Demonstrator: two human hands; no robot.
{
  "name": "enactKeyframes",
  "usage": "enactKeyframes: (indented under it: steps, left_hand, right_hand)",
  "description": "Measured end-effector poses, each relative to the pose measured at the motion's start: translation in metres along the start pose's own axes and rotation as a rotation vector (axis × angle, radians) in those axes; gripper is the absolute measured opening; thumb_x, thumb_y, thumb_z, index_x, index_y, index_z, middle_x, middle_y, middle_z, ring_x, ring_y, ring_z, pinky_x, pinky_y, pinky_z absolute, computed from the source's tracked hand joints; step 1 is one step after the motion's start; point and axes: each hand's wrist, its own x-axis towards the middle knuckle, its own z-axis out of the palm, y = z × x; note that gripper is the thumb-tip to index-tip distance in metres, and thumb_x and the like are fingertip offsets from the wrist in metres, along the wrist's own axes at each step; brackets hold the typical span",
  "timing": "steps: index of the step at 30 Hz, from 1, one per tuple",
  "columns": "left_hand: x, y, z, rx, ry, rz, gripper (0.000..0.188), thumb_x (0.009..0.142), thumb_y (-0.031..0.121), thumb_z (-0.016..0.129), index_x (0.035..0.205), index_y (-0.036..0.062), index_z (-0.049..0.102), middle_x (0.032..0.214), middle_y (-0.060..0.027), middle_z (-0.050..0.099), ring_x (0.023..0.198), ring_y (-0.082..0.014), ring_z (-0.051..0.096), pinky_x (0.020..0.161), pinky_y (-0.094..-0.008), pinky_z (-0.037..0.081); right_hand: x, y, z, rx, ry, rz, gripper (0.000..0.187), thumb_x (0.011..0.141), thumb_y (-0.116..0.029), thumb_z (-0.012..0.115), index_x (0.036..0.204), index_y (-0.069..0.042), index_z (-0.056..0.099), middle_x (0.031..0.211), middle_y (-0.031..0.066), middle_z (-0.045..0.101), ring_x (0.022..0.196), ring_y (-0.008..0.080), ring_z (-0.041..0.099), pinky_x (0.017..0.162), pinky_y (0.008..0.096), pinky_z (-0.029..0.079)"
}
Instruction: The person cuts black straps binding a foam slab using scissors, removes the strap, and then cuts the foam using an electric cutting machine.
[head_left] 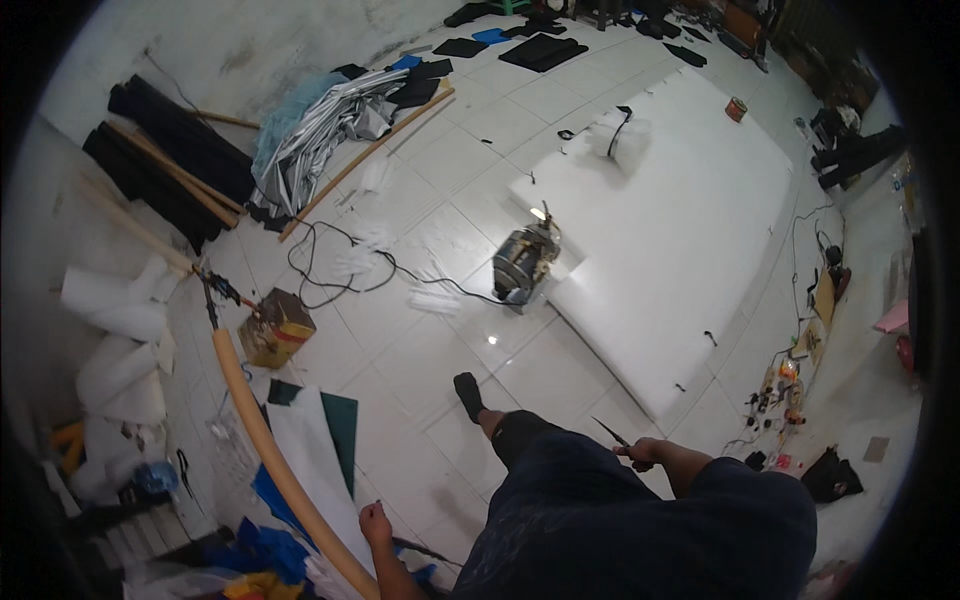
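Note:
My right hand [642, 454] is closed around the handle of a dark tool with a thin pointed blade [608, 432]; whether it is scissors or a knife I cannot make out. It is near the corner of a big white sheet stack [690, 250] on the floor. My left hand [376, 524] hangs with its fingers curled in, and nothing shows in them. Close beside it runs a long orange-tan tube [262, 440]. An electric cloth-cutting machine [522, 264] stands upright at the stack's left edge, touching neither hand.
A black cord [400, 272] trails left from the machine across the tiles. A worn box [276, 328] stands left, near white rolls [120, 310]. Silver sheeting [320, 140] and dark rolls [180, 130] lie by the far wall. A small tin [736, 108] sits on the stack.

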Motion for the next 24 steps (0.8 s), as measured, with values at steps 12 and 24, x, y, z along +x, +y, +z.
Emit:
enactKeyframes:
  steps: [12,24]
  left_hand:
    - [0.259,0.09,-0.064,1.005,-0.628,0.265,0.029,0.091,0.025,0.052,0.094,0.0015,0.069,0.079,-0.015,0.066,0.073,-0.0286,0.065,0.068,-0.0405,0.05]
    - [0.733,0.504,0.024,0.191,-0.542,0.126,0.04,0.101,0.031,0.037,0.081,0.0055,0.06,0.07,-0.0055,0.059,0.056,-0.0189,0.055,0.052,-0.0353,0.045]
  right_hand:
    - [-0.031,-0.394,0.026,0.211,0.126,-0.328,0.081,0.079,-0.079,0.055,0.065,0.0,0.064,0.064,0.0149,0.063,0.057,0.0255,0.063,0.059,0.0361,0.049]
    - [-0.083,-0.687,0.026,0.625,0.63,-0.449,0.079,0.079,-0.073,0.059,0.09,0.005,0.066,0.088,0.0205,0.067,0.087,0.0316,0.065,0.077,0.041,0.048]
